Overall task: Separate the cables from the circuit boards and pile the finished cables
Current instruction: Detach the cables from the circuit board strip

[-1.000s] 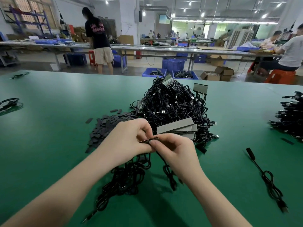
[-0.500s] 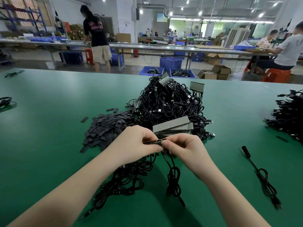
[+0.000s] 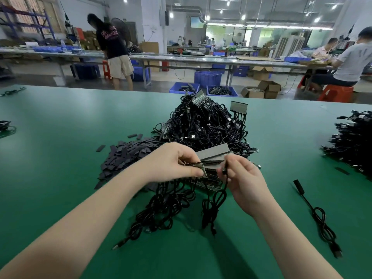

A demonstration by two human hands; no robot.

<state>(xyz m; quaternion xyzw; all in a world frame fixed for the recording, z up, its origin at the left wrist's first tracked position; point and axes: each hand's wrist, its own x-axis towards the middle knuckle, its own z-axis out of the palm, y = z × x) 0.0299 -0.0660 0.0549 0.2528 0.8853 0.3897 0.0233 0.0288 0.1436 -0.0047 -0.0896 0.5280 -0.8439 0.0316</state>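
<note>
We see a bright, evenly lit hall under rows of ceiling lamps (image 3: 243,17); the green table (image 3: 60,137) shows a mild sheen and soft shadows beneath the forearms; our right hand (image 3: 243,178) is motion-blurred; the wide lens bends edges; distant workers look soft.

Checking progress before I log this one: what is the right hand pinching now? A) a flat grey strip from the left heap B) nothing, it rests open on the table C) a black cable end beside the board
C: the right hand pinches a black cable that hangs looped below, beside the circuit board held by the left hand.
</note>
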